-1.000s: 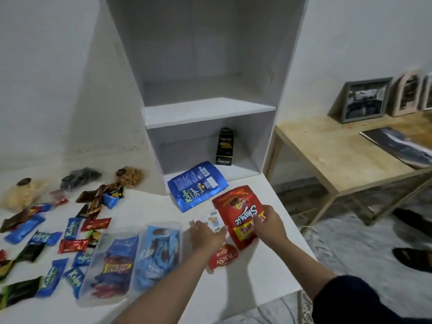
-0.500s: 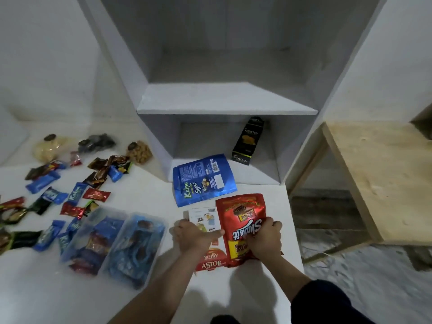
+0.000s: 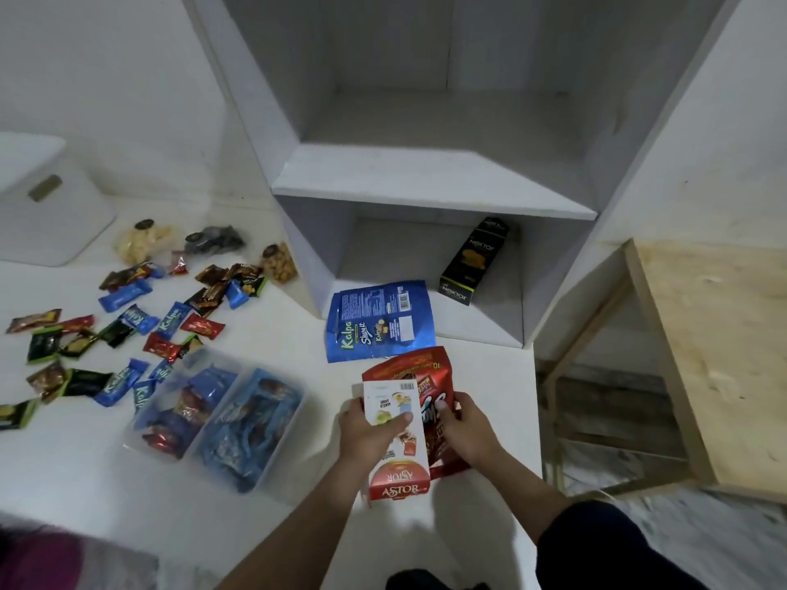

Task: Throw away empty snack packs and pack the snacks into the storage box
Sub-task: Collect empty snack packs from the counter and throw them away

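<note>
Low in the centre of the frame, our left hand [image 3: 369,432] grips the Astor box [image 3: 398,445], thumb pressed across its white printed face and the other fingers curled behind it, so the carton is lifted and tilted with its red end toward us. Just to its right, our right hand [image 3: 466,432] holds the red snack pouch [image 3: 430,368], fingers curled round its right edge and the thumb laid on its front; the pouch's left side is hidden behind the box. Directly above them the blue Kalpa pouch [image 3: 379,319] lies flat on the white table [image 3: 85,470], at the foot of the white shelf unit [image 3: 430,185]. A black Nextar box [image 3: 475,261] leans inside the unit's lower compartment. Left of centre, two clear storage boxes [image 3: 272,466] sit side by side, both holding wrapped snacks. Loose small snack packs [image 3: 170,321] are scattered across the left of the frame, with three clear bags of snacks [image 3: 279,264] beyond them. A white bin [image 3: 47,202] stands at the upper left, and a wooden table [image 3: 715,347] at the right edge.
</note>
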{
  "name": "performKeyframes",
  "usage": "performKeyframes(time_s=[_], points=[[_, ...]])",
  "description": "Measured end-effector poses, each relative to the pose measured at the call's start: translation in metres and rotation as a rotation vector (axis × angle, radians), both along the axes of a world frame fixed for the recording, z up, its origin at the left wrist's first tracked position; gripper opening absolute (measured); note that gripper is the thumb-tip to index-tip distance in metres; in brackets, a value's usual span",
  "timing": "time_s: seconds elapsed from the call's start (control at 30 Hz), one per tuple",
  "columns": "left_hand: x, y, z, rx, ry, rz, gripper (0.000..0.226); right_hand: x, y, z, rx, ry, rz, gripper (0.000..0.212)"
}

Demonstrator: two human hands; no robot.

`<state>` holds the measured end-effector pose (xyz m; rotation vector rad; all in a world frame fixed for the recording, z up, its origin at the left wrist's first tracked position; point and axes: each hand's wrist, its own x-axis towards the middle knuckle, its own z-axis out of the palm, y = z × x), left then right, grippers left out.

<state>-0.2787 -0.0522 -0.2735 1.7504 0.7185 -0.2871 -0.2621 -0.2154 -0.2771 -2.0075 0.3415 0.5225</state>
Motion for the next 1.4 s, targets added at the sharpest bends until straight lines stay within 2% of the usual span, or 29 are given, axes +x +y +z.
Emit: performKeyframes(time_s=[0.1, 0.23, 0.37, 0.5, 0.57, 0.63, 0.73, 0.8, 0.9, 1.07, 1.17, 1.23, 1.3, 1.4], points=[[0.004, 0.0, -0.001, 0.009, 0.005, 0.086, 0.072, 0.003, 0.0, 0.004, 0.038, 0.013, 0.005, 0.037], [0.008, 0.009, 0.001, -0.04, 0.027, 0.085, 0.044, 0.015, -0.003, -0.002, -0.107, -0.056, 0.036, 0.038], [0.008, 0.023, -0.012, -0.049, 0.032, 0.083, 0.07, 0.046, -0.001, -0.001, -0.34, -0.118, 0.018, 0.041], [0.004, 0.027, -0.018, -0.067, -0.009, 0.063, 0.052, 0.099, 0.02, 0.019, -0.429, -0.245, 0.035, 0.05], [0.002, 0.025, -0.018, -0.068, -0.051, 0.076, 0.035, 0.125, 0.038, 0.022, -0.429, -0.251, 0.041, 0.055], [0.001, 0.022, -0.019, -0.067, -0.079, 0.101, 0.029, 0.145, 0.058, 0.019, -0.422, -0.206, 0.06, 0.065], [0.0, 0.02, -0.019, -0.028, -0.086, 0.137, 0.046, 0.162, 0.081, 0.012, -0.297, -0.109, -0.035, 0.075], [-0.002, 0.02, -0.02, -0.008, -0.088, 0.131, 0.054, 0.169, 0.087, 0.009, -0.159, -0.074, -0.113, 0.061], [-0.004, 0.022, -0.021, 0.004, -0.109, 0.112, 0.048, 0.173, 0.08, 0.005, -0.076, -0.046, -0.139, 0.039], [-0.008, 0.025, -0.028, -0.043, -0.136, 0.077, 0.036, 0.173, 0.054, 0.014, 0.053, -0.128, -0.205, 0.045], [-0.009, 0.021, -0.024, -0.066, -0.177, 0.072, 0.034, 0.178, 0.032, 0.024, 0.098, -0.223, -0.276, 0.035], [-0.009, 0.017, -0.021, -0.072, -0.197, 0.078, 0.026, 0.183, 0.018, 0.03, 0.025, -0.278, -0.339, 0.033], [-0.009, 0.016, -0.02, -0.094, -0.202, 0.076, 0.024, 0.187, 0.005, 0.035, -0.148, -0.257, -0.417, 0.047], [-0.009, 0.016, -0.021, -0.108, -0.196, 0.078, 0.03, 0.194, -0.006, 0.039, -0.119, -0.139, -0.537, 0.063]])
